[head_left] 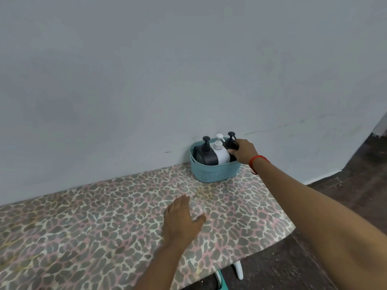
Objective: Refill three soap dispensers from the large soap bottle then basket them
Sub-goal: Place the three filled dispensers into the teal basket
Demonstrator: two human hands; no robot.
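Note:
A light blue perforated basket (215,172) stands at the table's far right, against the wall. Inside it are three pump dispensers side by side: a black one on the left (206,156), a white one in the middle (221,156), and a black one on the right (230,143). My right hand (244,151) reaches over the basket's right rim and grips the right black dispenser's body, hiding most of it. My left hand (181,218) rests flat on the leopard-print table (83,227), fingers straight, holding nothing. No large soap bottle is in view.
A plain grey wall (146,80) rises right behind the table and basket. The table's right edge drops off to a dark floor (360,164). A white table leg (238,271) and a teal object (222,281) show below the front edge.

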